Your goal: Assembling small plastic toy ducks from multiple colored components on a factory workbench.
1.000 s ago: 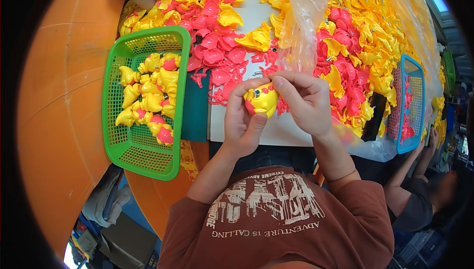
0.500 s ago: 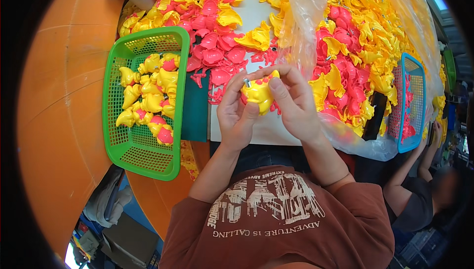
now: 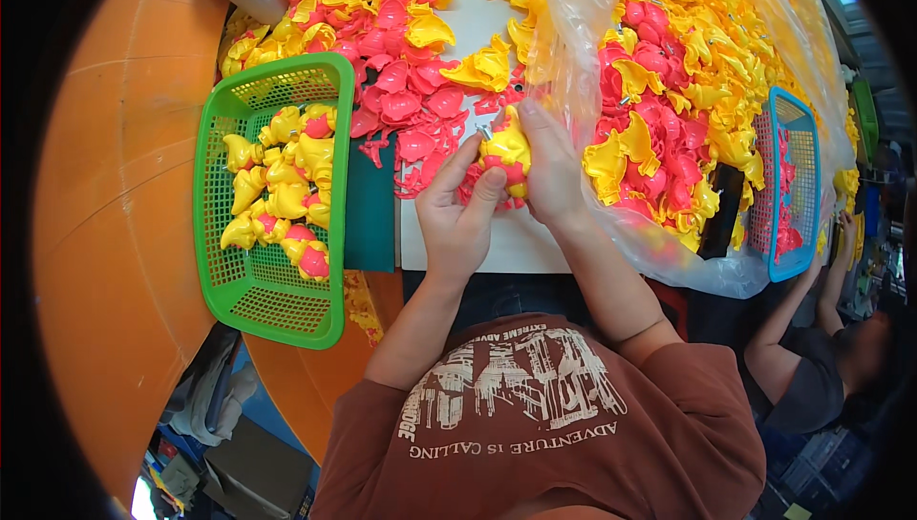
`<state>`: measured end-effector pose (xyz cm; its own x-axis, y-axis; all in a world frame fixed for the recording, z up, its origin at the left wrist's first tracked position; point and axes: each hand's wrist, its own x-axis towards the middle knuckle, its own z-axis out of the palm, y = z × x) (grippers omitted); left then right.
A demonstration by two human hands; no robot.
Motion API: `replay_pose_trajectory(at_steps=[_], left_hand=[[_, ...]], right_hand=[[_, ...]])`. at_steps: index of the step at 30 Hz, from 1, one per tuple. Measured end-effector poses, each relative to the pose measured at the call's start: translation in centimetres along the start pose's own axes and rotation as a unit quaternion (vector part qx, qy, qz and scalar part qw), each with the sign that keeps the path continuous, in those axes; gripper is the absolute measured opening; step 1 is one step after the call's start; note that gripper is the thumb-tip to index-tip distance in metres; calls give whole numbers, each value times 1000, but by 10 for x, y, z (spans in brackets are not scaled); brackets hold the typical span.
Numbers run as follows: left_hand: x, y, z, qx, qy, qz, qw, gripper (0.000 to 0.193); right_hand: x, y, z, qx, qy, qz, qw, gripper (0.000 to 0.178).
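Camera was the left one of two wide fisheyes worn side by side on the person's head, staring down past the front of the brown shirt (image 3: 659, 424) at the left hand (image 3: 457, 224) and right hand (image 3: 559, 171), which sat fairly close below it around mid-frame. View was upright and not mirrored, wide enough to catch the green basket (image 3: 272, 308) off to the left and the blue basket (image 3: 804, 176) way over on the right, though edges got seriously bent out near the black rim
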<state>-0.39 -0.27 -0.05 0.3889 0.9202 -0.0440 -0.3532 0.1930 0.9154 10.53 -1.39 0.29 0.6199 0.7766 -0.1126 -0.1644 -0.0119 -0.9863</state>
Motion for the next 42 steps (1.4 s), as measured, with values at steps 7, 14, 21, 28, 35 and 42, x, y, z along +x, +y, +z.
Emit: replay_pose_trajectory(at_steps=[7,14,21,28,35,42], left_hand=[[0,-10,1,4,-8,32,999,47],[5,-7,5,-20,-51,54,997,45],[4,-9,14,-37,-31,114,992,44],[2,-16,2,-2,-59,78,995,45],[26,-8,-12,-148,45,-27,988,36],[26,-1,-15,-249,15,-49,967,39]], right_hand=[[-1,-1,-1,29,-54,-6,998,39],[-5,-6,2,62,-63,-65,994,47],[1,-6,15,21,-8,-141,990,51],[-5,1,11,18,-50,-119,991,48],[4,-10,32,189,-108,122,968,56],[13,-21,15,24,-129,69,989,54]])
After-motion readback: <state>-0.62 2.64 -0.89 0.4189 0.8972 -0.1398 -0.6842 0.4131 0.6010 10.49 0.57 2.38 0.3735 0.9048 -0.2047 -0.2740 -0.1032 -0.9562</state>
